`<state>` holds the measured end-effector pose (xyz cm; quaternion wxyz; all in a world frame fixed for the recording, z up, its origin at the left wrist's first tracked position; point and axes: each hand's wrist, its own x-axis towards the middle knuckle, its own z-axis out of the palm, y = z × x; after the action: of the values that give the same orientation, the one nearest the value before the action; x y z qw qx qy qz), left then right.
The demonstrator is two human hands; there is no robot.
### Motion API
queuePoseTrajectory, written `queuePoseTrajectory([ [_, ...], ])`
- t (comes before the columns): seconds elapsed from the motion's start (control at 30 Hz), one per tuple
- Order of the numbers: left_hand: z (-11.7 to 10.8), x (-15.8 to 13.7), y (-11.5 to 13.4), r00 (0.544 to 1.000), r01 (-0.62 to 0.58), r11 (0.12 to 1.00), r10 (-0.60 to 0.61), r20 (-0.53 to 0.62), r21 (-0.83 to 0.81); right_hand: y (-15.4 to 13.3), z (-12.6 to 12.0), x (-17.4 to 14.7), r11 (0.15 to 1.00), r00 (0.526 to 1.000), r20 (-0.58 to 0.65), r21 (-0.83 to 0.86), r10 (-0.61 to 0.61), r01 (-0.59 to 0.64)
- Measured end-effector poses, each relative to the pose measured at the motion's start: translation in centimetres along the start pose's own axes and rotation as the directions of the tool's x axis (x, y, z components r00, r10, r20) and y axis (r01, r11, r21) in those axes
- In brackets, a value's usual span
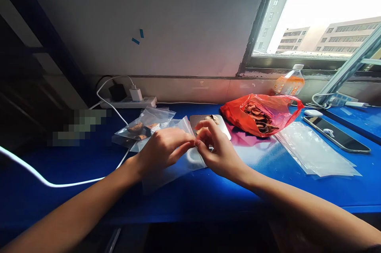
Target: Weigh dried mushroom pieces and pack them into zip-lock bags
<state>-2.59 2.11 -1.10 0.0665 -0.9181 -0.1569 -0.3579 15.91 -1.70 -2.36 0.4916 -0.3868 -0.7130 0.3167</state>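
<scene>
My left hand [166,145] and my right hand [216,148] meet at the fingertips over the blue table. Both pinch the edge of a clear plastic zip bag [175,173], which spreads out below and between them. Behind my right hand sits a flat silver scale [224,126] with pale dried slices [212,118] on it. Just left of my left hand lie clear bags [160,116] with brown dried pieces [136,127] inside. Beyond the scale, a red plastic bag [235,114] stands open, showing many dark reddish dried slices [257,116].
Flat clear bags [315,152] are stacked at the right, beside a phone [342,136] with a white earbud on it and a white case [313,113]. An orange drink bottle [290,80] stands by the window. A power strip [149,102] and white cable [53,185] occupy the left.
</scene>
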Motion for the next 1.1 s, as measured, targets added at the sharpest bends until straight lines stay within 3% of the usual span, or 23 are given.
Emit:
queuePoseTrajectory([
  [0.17,0.4,0.0,0.1,0.997,-0.019,1.0,0.017,0.069,0.021,0.2,0.4,0.0,0.992,0.997,-0.022,-0.11,-0.068,0.065],
  [0.4,0.8,0.1,0.4,0.993,-0.031,0.994,0.019,0.115,0.106,0.1,0.6,0.2,0.99,0.998,-0.052,-0.131,0.046,-0.052],
  [0.57,0.1,0.0,0.0,0.999,0.019,0.985,-0.026,0.04,0.169,0.4,-0.6,1.3,0.978,0.986,-0.155,-0.185,0.068,-0.097],
  [0.73,-0.3,0.3,0.1,0.998,-0.045,0.997,0.041,0.057,0.06,0.3,-1.0,1.1,0.925,0.996,0.048,-0.37,-0.072,0.085],
  [0.97,-0.7,0.2,0.1,0.99,-0.09,0.994,0.082,0.117,0.066,-0.3,-2.0,0.7,0.8,0.941,0.33,-0.545,-0.072,0.252],
  [1.1,-1.1,-0.1,0.3,0.997,-0.036,0.996,0.03,0.077,0.086,-0.3,-2.5,0.5,0.747,0.926,0.344,-0.573,-0.153,0.336],
])
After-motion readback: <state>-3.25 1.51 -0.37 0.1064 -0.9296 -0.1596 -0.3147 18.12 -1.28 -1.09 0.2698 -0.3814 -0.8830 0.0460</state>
